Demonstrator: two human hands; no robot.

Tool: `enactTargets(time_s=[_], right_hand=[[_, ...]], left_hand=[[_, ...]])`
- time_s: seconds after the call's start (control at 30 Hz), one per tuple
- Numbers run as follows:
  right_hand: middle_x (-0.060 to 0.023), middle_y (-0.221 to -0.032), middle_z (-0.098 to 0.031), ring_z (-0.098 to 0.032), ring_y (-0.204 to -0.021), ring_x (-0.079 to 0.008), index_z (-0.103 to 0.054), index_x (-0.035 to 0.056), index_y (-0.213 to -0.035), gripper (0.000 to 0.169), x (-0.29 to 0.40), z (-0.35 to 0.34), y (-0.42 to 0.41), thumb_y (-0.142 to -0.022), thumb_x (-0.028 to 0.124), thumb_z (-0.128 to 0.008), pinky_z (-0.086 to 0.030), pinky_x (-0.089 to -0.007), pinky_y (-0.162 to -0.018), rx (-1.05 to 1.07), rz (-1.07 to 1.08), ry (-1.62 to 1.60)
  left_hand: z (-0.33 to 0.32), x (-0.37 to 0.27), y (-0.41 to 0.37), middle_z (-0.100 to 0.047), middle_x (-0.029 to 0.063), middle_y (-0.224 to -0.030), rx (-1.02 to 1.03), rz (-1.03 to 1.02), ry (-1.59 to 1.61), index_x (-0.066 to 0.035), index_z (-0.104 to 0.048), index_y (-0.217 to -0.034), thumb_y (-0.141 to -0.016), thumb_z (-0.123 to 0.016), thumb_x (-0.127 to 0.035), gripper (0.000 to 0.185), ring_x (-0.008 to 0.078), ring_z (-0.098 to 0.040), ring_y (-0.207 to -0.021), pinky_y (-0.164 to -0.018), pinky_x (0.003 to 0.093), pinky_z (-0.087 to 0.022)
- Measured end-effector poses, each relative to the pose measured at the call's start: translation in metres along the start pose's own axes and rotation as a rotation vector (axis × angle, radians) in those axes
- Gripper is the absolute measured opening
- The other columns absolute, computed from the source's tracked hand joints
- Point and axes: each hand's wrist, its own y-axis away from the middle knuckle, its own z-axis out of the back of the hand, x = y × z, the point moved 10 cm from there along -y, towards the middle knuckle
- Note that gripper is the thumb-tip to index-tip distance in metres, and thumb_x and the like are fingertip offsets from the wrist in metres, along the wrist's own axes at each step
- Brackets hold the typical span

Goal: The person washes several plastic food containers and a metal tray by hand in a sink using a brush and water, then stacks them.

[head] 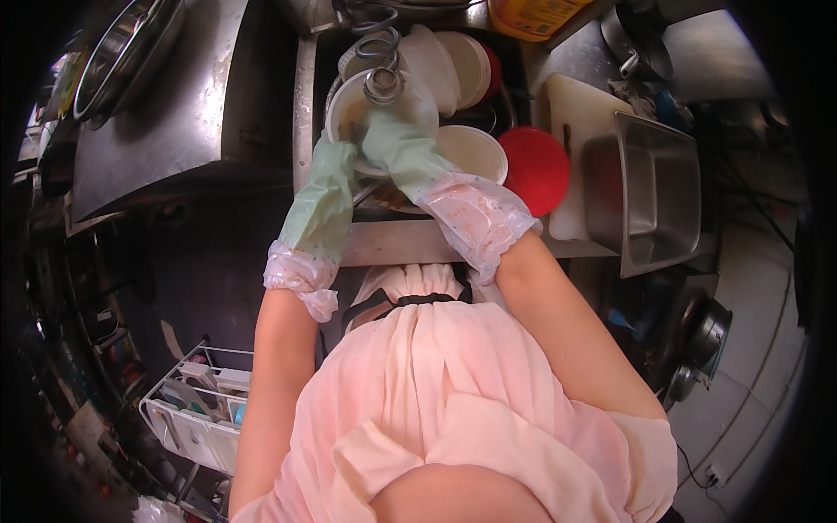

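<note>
Over the sink, a white plastic tub [420, 98] is tilted with its mouth towards me. My left hand [336, 155], in a green rubber glove, grips the tub at its lower left side; the fingers are mostly hidden behind it. Inside the tub is my right hand [390, 136], gloved in the same green, its fingertips blurred against the inner wall. A spray tap head [384, 86] on a coiled metal spring hangs just above the tub's mouth. A round white lid or tub [472, 153] and a red round lid [535, 171] lie to the right of my right glove.
Several white tubs [465, 68] are stacked in the back of the sink. Right of it stand a white cutting board [569, 118] and a deep steel pan [660, 196] on its side. A steel counter [189, 98] rises at left; a yellow jug [533, 16] stands behind.
</note>
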Motion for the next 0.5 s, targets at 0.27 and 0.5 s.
enactTargets(time_s=[0.27,0.5], right_hand=[[-0.019,-0.105,-0.07,-0.066,-0.1,-0.0375,-0.072,0.0089,-0.106,0.037,-0.002,-0.004,0.018,-0.087,0.04,-0.063,-0.052,-0.0445,-0.089,0.23,-0.229,0.307],[-0.0185,-0.116,-0.068,-0.064,-0.111,-0.0365,-0.068,0.0084,-0.114,0.036,-0.084,-0.035,-0.037,-0.087,0.031,-0.063,-0.051,-0.0438,-0.094,-0.065,-0.604,0.136]], left_hand=[[-0.004,-0.033,0.043,-0.069,0.0132,-0.087,0.371,-0.487,-1.04,0.0,-0.07,-0.103,-0.071,-0.065,0.0,0.032,0.0264,-0.068,-0.086,-0.073,0.0386,-0.056],[0.011,0.09,0.004,-0.068,0.0125,-0.087,0.129,0.137,0.457,0.004,-0.068,-0.104,-0.071,-0.066,0.002,0.034,0.0263,-0.067,-0.078,-0.071,0.0379,-0.055]])
